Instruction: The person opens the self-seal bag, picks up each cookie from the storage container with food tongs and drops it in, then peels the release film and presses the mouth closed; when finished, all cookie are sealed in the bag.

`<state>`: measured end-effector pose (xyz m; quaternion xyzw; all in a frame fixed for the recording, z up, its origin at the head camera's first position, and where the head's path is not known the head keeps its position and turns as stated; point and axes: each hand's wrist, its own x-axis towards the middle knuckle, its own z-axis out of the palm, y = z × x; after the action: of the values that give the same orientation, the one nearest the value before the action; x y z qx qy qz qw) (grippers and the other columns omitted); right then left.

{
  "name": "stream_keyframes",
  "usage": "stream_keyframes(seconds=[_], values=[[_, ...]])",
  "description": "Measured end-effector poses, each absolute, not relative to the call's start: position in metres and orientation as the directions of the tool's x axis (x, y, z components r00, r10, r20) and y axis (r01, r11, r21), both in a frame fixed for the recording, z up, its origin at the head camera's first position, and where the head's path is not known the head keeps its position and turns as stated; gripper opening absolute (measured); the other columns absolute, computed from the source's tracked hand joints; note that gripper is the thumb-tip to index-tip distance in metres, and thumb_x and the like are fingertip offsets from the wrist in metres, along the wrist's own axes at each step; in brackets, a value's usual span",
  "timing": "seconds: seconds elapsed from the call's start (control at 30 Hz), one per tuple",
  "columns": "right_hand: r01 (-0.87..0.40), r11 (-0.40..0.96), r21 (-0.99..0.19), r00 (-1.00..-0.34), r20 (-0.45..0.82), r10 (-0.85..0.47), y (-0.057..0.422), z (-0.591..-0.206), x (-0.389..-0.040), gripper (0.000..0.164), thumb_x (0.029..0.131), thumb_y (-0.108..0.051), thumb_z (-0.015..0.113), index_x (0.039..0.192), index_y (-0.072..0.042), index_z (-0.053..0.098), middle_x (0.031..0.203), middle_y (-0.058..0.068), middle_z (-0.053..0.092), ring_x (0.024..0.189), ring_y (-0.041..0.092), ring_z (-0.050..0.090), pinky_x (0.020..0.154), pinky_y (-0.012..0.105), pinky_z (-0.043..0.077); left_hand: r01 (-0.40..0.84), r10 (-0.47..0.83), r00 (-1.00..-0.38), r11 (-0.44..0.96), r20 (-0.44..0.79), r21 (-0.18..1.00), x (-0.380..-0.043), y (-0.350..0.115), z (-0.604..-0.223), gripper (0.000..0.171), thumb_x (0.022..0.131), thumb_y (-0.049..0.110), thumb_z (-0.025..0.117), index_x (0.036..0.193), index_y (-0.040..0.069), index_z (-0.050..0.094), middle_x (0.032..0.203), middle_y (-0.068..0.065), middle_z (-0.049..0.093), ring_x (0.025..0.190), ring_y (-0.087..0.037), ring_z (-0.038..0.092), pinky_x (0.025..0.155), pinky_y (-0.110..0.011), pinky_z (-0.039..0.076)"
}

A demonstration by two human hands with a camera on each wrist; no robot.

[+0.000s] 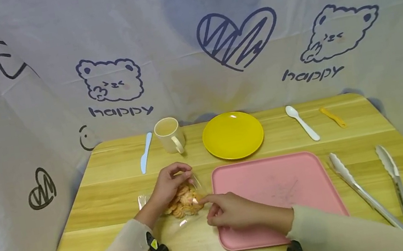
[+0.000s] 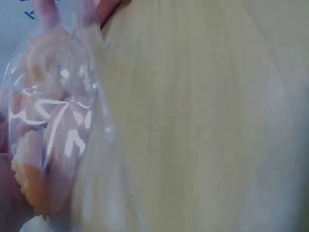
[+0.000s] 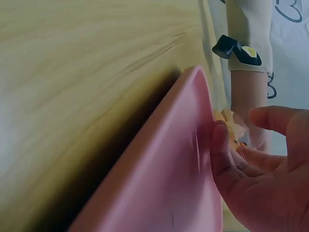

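A clear plastic bag [image 1: 182,223] lies left of the pink tray [image 1: 311,158], with several golden, ruffled-edged cookies [image 1: 186,203] inside. Its upper right edge is pinched between the thumb and fingers of my left hand [image 1: 167,186]. In the left wrist view, fingers hold the shiny plastic at the top, and cookies [image 2: 34,183] show through it. My right hand [image 1: 236,210] reaches over the tray's left edge, index finger extended to the bag's right side. In the right wrist view, thumb and fingers of the right hand [image 3: 265,169] stand apart, holding nothing visible.
Behind the bag stand a light blue knife [image 1: 146,153] and a cream mug [image 1: 170,137]. A yellow plate [image 1: 233,135] sits behind the tray. To the right lie a white spoon [image 1: 302,123], a small yellow utensil [image 1: 332,117] and metal tongs [image 1: 399,185]. A patterned curtain hangs behind.
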<state>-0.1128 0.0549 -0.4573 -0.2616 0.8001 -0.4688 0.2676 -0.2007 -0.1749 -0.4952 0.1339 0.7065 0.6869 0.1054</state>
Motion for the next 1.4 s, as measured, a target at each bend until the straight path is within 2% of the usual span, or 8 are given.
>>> stream_keyframes(seconds=[0.23, 0.43, 0.63, 0.73, 0.8, 0.93, 1.1, 1.4], values=[[-0.178, 0.441, -0.88, -0.76, -0.162, -0.629, 0.044, -0.46, -0.117, 0.032, 0.091, -0.016, 0.068, 0.121, -0.009, 0.066, 0.086, -0.007, 0.071, 0.065, 0.009, 0.063, 0.052, 0.023, 0.053, 0.064, 0.251, -0.965, -0.052, 0.075, 0.997, -0.194, -0.175, -0.493, 0.034, 0.094, 0.004, 0.064, 0.114, -0.021, 0.052, 0.09, -0.003, 0.066, 0.07, -0.013, 0.066, 0.066, -0.022, 0.056], [-0.282, 0.481, -0.831, -0.803, -0.07, -0.592, 0.044, -0.463, -0.121, 0.015, 0.09, -0.017, 0.071, 0.102, -0.01, 0.074, 0.084, -0.011, 0.07, 0.073, 0.002, 0.06, 0.067, 0.02, 0.051, 0.082, 0.171, -0.98, -0.106, 0.099, 0.991, -0.186, -0.176, -0.484, 0.032, 0.093, 0.0, 0.065, 0.113, -0.021, 0.052, 0.09, -0.002, 0.067, 0.07, -0.017, 0.068, 0.067, -0.025, 0.058], [-0.31, 0.513, -0.8, -0.844, -0.018, -0.537, 0.043, -0.465, -0.126, 0.007, 0.088, -0.015, 0.073, 0.092, -0.011, 0.075, 0.081, -0.01, 0.069, 0.071, 0.003, 0.057, 0.065, 0.02, 0.049, 0.099, 0.104, -0.988, -0.167, 0.117, 0.981, -0.179, -0.18, -0.475, 0.03, 0.092, -0.001, 0.065, 0.111, -0.02, 0.052, 0.086, -0.002, 0.067, 0.067, -0.015, 0.067, 0.063, -0.023, 0.057], [-0.333, 0.502, -0.798, -0.853, 0.028, -0.521, 0.041, -0.465, -0.128, 0.004, 0.086, -0.015, 0.075, 0.088, -0.012, 0.074, 0.077, -0.009, 0.067, 0.068, 0.004, 0.057, 0.062, 0.02, 0.049, 0.093, 0.085, -0.99, -0.218, 0.113, 0.972, -0.175, -0.182, -0.472, 0.018, 0.092, -0.002, 0.064, 0.105, -0.012, 0.059, 0.085, -0.003, 0.068, 0.067, -0.014, 0.067, 0.063, -0.022, 0.057], [-0.353, 0.492, -0.796, -0.857, 0.064, -0.511, 0.04, -0.463, -0.128, 0.002, 0.086, -0.015, 0.075, 0.086, -0.013, 0.073, 0.076, -0.009, 0.065, 0.068, 0.005, 0.058, 0.061, 0.019, 0.049, 0.089, 0.064, -0.992, -0.251, 0.109, 0.964, -0.174, -0.183, -0.469, 0.009, 0.091, -0.003, 0.065, 0.1, -0.003, 0.064, 0.085, -0.003, 0.068, 0.067, -0.014, 0.068, 0.063, -0.022, 0.057], [-0.391, 0.476, -0.788, -0.862, 0.132, -0.49, 0.039, -0.455, -0.129, 0.007, 0.086, -0.015, 0.076, 0.081, -0.017, 0.07, 0.076, -0.011, 0.062, 0.07, 0.005, 0.058, 0.062, 0.019, 0.051, 0.107, 0.02, -0.993, -0.301, 0.118, 0.948, -0.17, -0.184, -0.461, 0.011, 0.092, -0.003, 0.064, 0.094, 0.007, 0.067, 0.085, -0.003, 0.069, 0.067, -0.015, 0.068, 0.062, -0.021, 0.055], [-0.452, 0.47, -0.758, -0.852, 0.21, -0.479, 0.04, -0.441, -0.131, 0.011, 0.087, -0.015, 0.076, 0.08, -0.018, 0.067, 0.078, -0.012, 0.061, 0.072, 0.004, 0.057, 0.064, 0.02, 0.053, 0.152, -0.034, -0.988, -0.357, 0.15, 0.921, -0.166, -0.187, -0.453, 0.012, 0.092, -0.004, 0.063, 0.094, 0.007, 0.066, 0.084, -0.003, 0.069, 0.068, -0.016, 0.07, 0.057, -0.02, 0.049], [-0.605, 0.468, -0.645, -0.783, 0.371, -0.5, 0.044, -0.419, -0.137, 0.014, 0.087, -0.014, 0.076, 0.082, -0.016, 0.063, 0.082, -0.009, 0.059, 0.075, 0.005, 0.059, 0.066, 0.018, 0.052, 0.244, -0.147, -0.967, -0.303, 0.208, 0.921, -0.153, -0.194, -0.432, 0.011, 0.09, -0.001, 0.067, 0.1, -0.003, 0.063, 0.087, -0.006, 0.07, 0.075, -0.02, 0.073, 0.061, -0.027, 0.058]])
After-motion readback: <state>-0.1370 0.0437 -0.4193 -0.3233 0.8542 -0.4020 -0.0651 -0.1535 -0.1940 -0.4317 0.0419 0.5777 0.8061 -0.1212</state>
